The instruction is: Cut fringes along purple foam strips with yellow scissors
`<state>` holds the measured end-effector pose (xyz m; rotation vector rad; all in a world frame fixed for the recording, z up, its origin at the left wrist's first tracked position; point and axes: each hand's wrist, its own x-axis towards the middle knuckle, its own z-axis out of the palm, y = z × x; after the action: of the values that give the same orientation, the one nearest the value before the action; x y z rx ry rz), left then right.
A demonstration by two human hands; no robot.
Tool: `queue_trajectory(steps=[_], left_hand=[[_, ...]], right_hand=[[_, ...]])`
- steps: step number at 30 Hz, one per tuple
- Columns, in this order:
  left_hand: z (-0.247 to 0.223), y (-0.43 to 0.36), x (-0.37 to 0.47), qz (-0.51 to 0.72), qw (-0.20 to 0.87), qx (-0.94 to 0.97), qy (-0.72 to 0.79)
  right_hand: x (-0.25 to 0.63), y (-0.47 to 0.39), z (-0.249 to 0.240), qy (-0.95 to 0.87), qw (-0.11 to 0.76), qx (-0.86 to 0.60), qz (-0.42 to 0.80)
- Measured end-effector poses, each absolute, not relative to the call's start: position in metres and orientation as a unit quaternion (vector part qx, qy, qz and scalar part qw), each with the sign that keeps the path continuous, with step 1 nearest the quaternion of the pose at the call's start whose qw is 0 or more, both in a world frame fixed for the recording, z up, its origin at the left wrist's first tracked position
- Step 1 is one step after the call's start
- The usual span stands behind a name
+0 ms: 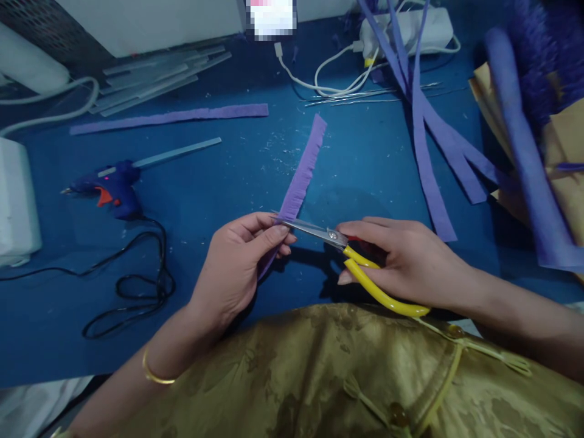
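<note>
Between the thumb and fingers of my left hand [244,258] is a purple paper strip [303,170], its far part slanting up and away over the table. Many small cuts fringe that part along its right edge; the near end hangs below my fingers. My right hand [406,252] grips yellow-handled scissors [335,236] by the loops. Their blades point left and lie across the strip beside my left thumb. Whether the blades are fully closed is hard to make out.
A blue hot glue gun [116,185] with a black cord [164,267] lies left. Behind it are another purple strip [173,118] and clear glue sticks [155,76]. More purple strips [424,146], thin wires [360,96] and a white power strip [410,30] sit at the back right. Brown paper [566,134] is far right.
</note>
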<state>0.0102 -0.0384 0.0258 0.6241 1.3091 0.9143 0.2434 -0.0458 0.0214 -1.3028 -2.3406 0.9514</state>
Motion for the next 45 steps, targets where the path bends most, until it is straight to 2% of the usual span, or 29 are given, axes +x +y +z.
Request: queue_trajectory(steps=[25,36,45], left_hand=[[0.0290,-0.0395,0.0113,0.397,0.646,0.278,0.590],[0.0308,-0.0375,0.0104,0.399,0.662,0.265,0.577],[0.0315,-0.0381,0.0109,0.396,0.649,0.274,0.589]], right_hand=[[0.2443,-0.0454,0.0257,-0.811,0.149,-0.455,0.337],[0.2437,-0.0440,0.0270,-0.747,0.145,-0.444,0.472],[0.2439,-0.0454,0.0248,-0.783,0.167,-0.454,0.392]])
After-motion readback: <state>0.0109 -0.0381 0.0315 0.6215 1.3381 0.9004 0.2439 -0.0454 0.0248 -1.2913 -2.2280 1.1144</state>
